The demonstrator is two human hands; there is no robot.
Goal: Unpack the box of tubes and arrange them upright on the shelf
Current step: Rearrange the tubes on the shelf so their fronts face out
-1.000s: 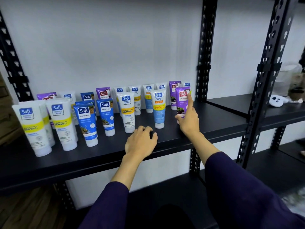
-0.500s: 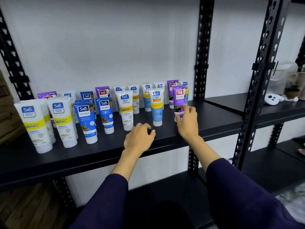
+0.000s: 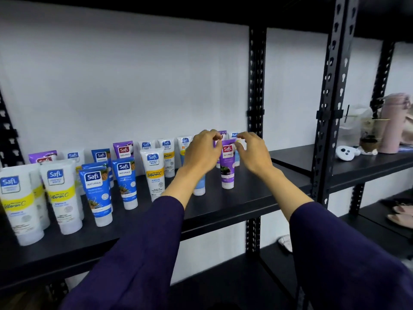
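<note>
The purple Safi tube [image 3: 227, 164] stands upright on its white cap on the black shelf [image 3: 245, 198], near the right end of the front row. It has a red logo patch near the top, the word NATURALS under it, and a dark picture lower on the body. Its flat crimped top edge points up.

Both hands are at this top edge. The left hand [image 3: 202, 151] is just on the left of the tube, with the fingers curled, and the fingertips seem to pinch the left corner of the crimp. The right hand [image 3: 253, 152] is on the right side, its thumb and first fingers closed on the right corner. The exact contact is a little blurred.

To the left stand the other tubes: a white Vitamin C tube [image 3: 155, 173], blue Naturals tubes [image 3: 125, 182], and more white ones at the far left. A light blue tube [image 3: 199, 186] is partly hidden behind the left wrist. A second row stands behind, close to the white wall [image 3: 134, 86].
</note>
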